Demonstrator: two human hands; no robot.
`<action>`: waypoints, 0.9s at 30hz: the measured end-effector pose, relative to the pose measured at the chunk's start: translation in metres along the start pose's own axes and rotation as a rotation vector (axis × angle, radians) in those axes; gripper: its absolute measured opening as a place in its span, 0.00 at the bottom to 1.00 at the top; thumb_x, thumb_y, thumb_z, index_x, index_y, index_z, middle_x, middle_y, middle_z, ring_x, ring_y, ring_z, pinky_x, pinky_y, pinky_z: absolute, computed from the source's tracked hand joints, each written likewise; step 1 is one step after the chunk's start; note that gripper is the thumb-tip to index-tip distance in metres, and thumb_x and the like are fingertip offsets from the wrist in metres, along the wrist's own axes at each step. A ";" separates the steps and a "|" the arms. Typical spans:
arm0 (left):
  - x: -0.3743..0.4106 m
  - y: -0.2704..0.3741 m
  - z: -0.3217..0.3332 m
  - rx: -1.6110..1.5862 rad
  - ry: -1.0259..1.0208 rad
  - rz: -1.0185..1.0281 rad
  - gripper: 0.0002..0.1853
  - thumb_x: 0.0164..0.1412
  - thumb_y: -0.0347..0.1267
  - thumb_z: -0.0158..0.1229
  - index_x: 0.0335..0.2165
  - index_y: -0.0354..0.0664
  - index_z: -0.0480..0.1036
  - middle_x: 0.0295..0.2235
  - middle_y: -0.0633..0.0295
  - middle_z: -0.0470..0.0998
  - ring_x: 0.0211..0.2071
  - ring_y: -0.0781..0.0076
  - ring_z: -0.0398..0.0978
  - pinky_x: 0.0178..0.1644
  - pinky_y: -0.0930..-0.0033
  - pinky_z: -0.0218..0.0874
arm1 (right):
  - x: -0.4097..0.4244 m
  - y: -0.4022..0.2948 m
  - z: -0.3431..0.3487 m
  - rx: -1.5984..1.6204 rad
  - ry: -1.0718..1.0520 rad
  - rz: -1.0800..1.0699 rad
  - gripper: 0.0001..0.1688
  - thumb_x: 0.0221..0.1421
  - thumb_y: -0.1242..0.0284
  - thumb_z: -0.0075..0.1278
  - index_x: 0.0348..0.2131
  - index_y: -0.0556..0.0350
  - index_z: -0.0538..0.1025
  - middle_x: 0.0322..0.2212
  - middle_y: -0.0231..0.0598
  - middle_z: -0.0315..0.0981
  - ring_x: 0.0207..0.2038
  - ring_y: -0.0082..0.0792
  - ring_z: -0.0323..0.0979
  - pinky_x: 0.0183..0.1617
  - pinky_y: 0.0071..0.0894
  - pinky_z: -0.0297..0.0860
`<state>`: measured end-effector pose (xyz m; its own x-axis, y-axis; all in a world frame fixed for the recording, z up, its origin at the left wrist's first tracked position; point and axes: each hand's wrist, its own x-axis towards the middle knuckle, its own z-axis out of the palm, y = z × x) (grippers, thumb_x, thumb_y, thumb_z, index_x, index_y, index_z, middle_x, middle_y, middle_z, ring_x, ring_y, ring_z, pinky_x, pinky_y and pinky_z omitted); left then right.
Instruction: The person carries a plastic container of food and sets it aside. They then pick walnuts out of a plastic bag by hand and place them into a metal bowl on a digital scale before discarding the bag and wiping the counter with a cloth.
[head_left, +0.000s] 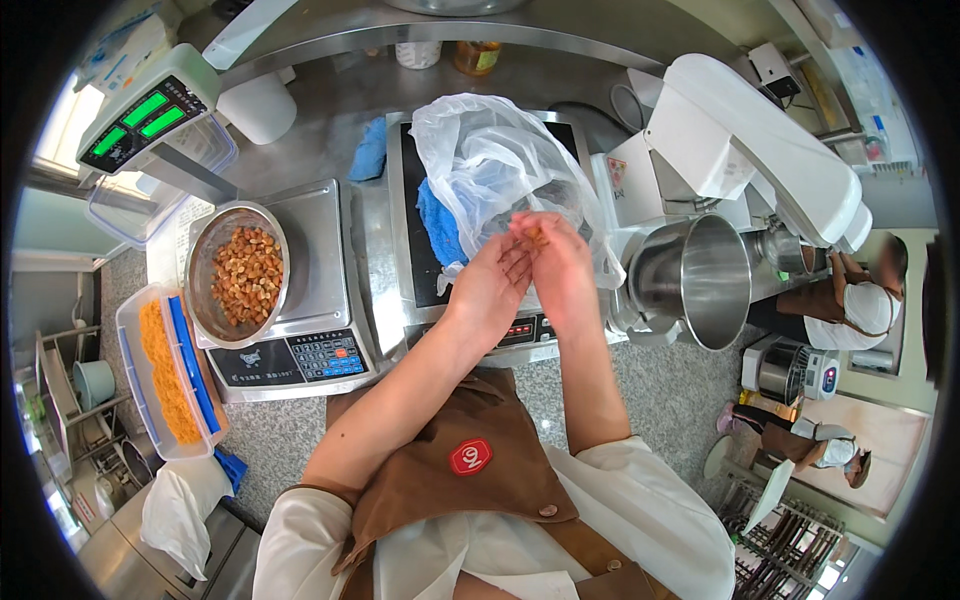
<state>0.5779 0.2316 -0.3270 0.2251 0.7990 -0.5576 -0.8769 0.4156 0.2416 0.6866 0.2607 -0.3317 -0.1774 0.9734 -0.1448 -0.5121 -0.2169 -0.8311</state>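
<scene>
My left hand (491, 274) and my right hand (559, 251) are cupped together, touching, over the mouth of a crumpled clear plastic bag (480, 150). A few small brown pieces (536, 235) show at the fingers of my right hand; whether my left hand also holds some is hidden. The bag lies on a black-topped induction cooker (424, 281), partly over a blue cloth (441, 225). To the left, a steel bowl (196, 262) of chopped brown pieces, apparently dried fruit (247, 274), rests on a digital scale (315, 247) with a lit green display (146, 110).
A stand mixer (765, 142) and its steel bowl (716, 281) stand at right. At left is a plastic container (127, 330) of orange shreds (166, 367). A steel shelf (450, 31) crosses the back. Two people (862, 304) work farther right.
</scene>
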 end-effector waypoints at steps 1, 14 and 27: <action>0.010 -0.003 -0.009 -0.078 -0.034 -0.036 0.19 0.69 0.35 0.34 0.45 0.30 0.63 0.46 0.54 0.69 0.49 0.65 0.66 0.60 0.63 0.54 | -0.009 -0.003 0.008 -0.189 -0.009 -0.062 0.11 0.60 0.72 0.43 0.35 0.61 0.74 0.43 0.41 0.72 0.47 0.31 0.67 0.56 0.31 0.57; 0.012 0.016 -0.045 0.477 0.024 -0.100 0.14 0.64 0.30 0.46 0.42 0.31 0.72 0.28 0.64 0.72 0.27 0.78 0.67 0.32 0.77 0.60 | -0.008 0.042 -0.055 -1.408 0.129 -0.180 0.10 0.47 0.78 0.54 0.34 0.57 0.74 0.32 0.46 0.71 0.35 0.52 0.71 0.37 0.46 0.68; 0.025 0.008 -0.063 0.483 0.159 -0.110 0.16 0.63 0.31 0.47 0.45 0.29 0.66 0.31 0.57 0.74 0.29 0.73 0.70 0.35 0.72 0.65 | 0.000 0.059 -0.056 -1.606 0.153 -0.267 0.12 0.47 0.80 0.52 0.35 0.57 0.70 0.30 0.48 0.67 0.31 0.51 0.69 0.35 0.45 0.67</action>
<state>0.5499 0.2277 -0.3886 0.2052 0.6789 -0.7049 -0.5475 0.6767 0.4923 0.7036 0.2523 -0.4112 -0.1026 0.9876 0.1188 0.8541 0.1486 -0.4984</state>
